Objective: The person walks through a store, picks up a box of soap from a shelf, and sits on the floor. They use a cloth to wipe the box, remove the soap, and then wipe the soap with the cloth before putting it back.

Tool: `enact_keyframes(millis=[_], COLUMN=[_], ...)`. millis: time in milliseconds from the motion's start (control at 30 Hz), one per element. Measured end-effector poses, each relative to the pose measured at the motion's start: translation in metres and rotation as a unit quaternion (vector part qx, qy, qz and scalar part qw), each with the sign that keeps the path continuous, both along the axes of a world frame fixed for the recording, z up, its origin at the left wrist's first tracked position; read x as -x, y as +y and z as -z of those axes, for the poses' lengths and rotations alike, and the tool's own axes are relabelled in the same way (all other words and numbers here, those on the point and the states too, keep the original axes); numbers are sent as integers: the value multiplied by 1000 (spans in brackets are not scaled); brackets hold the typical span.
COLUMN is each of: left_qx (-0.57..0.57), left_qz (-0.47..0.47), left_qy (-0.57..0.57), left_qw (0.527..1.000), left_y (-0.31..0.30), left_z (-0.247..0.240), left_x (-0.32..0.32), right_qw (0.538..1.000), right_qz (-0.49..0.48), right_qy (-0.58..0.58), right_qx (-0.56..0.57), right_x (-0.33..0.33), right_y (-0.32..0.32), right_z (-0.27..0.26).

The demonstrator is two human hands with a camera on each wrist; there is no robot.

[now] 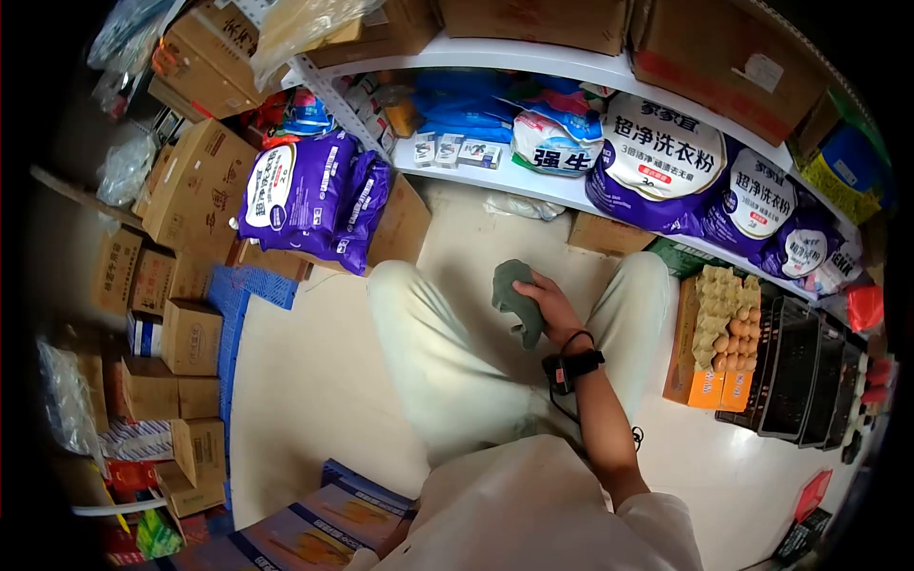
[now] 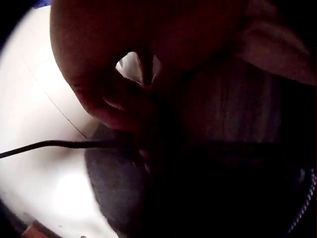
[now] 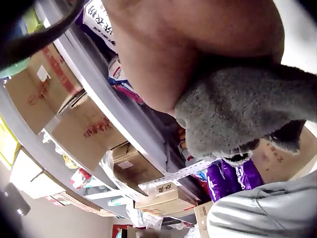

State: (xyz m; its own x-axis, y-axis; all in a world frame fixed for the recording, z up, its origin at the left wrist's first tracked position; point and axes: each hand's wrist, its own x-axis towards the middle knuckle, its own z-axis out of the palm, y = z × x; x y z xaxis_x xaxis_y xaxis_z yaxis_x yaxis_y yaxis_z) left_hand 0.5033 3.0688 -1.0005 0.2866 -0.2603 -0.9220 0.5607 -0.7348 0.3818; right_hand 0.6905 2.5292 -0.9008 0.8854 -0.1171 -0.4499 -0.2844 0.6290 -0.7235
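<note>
In front of the person's knees, the right hand (image 1: 549, 303) grips a grey-green cloth (image 1: 515, 297). Seen from the right wrist, the bunched cloth (image 3: 233, 109) has a fuzzy, towel-like surface and hangs below the hand (image 3: 198, 34). Its loose end falls away from the fingers. The left hand (image 2: 129, 94) shows only in the left wrist view, dark, with its fingers bent and a small bright gap among them. Deep shadow hides what lies under those fingers, so I cannot tell whether they hold anything. In the head view the shirt and body hide this hand.
Purple detergent bags (image 1: 300, 195) sit on boxes ahead left, and more fill the white shelf (image 1: 562, 190). Cartons (image 1: 205, 181) are stacked at left. Egg trays (image 1: 719, 314) and black crates (image 1: 795, 371) stand at right. A printed blue box (image 1: 314, 523) lies at lower left.
</note>
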Motion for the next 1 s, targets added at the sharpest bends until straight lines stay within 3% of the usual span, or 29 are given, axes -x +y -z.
enact_keyframes(millis=[167,400,700,1000], left_qx=[-45,-60,-63,-64], left_qz=[-14,-6,-6,-10], left_qy=[13,29,61,80], left_qw=[999,998,996,995], left_y=[17,20,22,31], left_z=[-28,-58,-73,-81], left_x=[8,37,51,62], right_qw=[999,999,999,998], right_qz=[0,-34,-2,-18], right_qy=[-39,-13,8,44], right_qx=[4,-37,47,30], right_x=[-8,-11,-17,-19], right_y=[-5,0,-4,4], right_z=[24,11,31,21])
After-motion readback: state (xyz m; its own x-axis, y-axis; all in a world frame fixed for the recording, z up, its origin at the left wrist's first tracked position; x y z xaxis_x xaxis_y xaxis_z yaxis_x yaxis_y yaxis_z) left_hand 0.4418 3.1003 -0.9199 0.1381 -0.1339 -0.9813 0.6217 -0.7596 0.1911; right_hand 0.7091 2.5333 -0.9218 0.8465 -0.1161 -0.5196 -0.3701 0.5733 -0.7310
